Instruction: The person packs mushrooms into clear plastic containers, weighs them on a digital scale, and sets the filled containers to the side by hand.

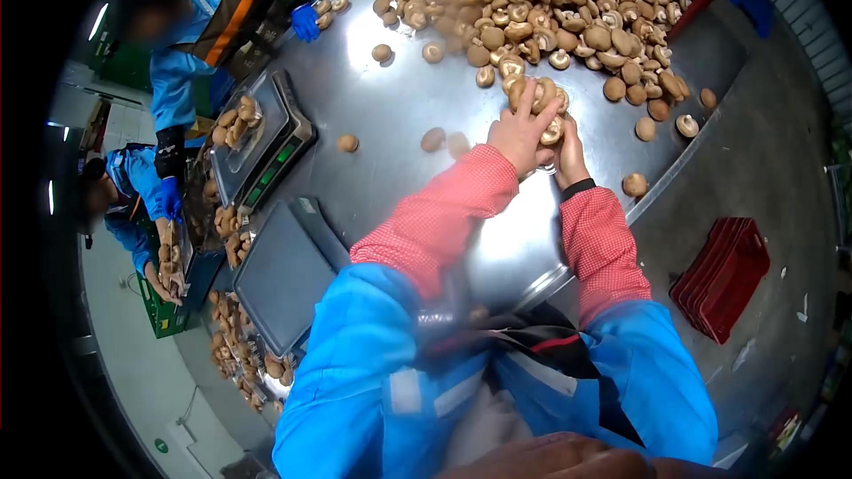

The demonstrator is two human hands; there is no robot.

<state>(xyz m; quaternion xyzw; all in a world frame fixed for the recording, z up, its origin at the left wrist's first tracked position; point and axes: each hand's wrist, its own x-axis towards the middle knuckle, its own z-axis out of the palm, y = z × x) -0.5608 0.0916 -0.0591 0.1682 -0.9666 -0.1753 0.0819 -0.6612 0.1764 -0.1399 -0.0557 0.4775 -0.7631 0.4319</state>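
Observation:
My left hand (522, 135) is curled over a cluster of brown shiitake mushrooms (552, 131), its fingers pressed against their caps. Along the right side of the same cluster, my right hand (571, 160) closes in, so the mushrooms are held between both hands. A bit of something clear and shiny shows below my palms; I cannot make out whether it is a tray. The hands are over the metal table (399, 106), just in front of a large heap of shiitake mushrooms (568, 0). Red checked sleeves cover both forearms.
Left of me are a scale (288, 146) bearing a pack of mushrooms (236, 122) and a grey scale platform (284, 275). Loose mushrooms (348, 143) dot the table. Two people in blue work at the left. Red crates (723, 279) stand on the floor at right, beyond the table edge.

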